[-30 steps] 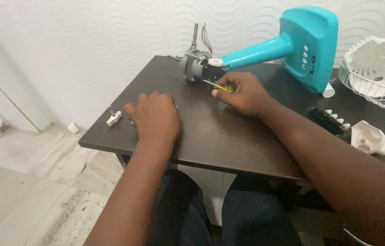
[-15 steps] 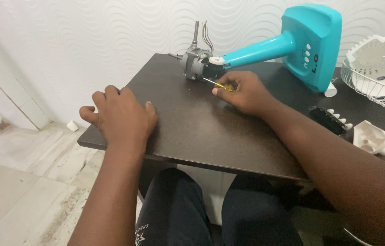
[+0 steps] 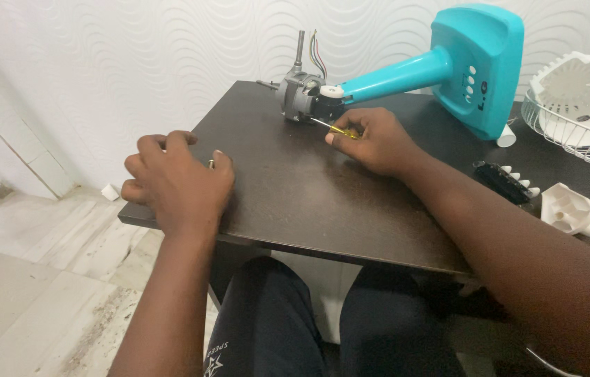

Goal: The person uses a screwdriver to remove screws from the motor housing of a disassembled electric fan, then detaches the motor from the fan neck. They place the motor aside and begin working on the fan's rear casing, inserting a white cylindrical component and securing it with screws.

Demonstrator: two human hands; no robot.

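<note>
Table [image 3: 295, 202], dark and square, carries a teal fan body [image 3: 448, 70] lying on its side, with the grey motor [image 3: 300, 98] at its far left end. Right hand [image 3: 371, 139] is closed around a yellow-handled screwdriver [image 3: 333, 128], whose shaft points up-left to the motor, just beside it. Left hand [image 3: 180, 183], well apart at the near edge, is curled over small metal parts [image 3: 210, 164]; whether it grips them, I cannot tell.

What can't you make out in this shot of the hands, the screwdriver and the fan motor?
Head view:
- Small metal parts under the left hand: covered by the fingers, only a glint shows.
- Screwdriver handle: mostly buried in the right hand.
- Tip at the fan motor: too small to tell what it touches.
- White fan grille: cut off by the right edge.
</note>
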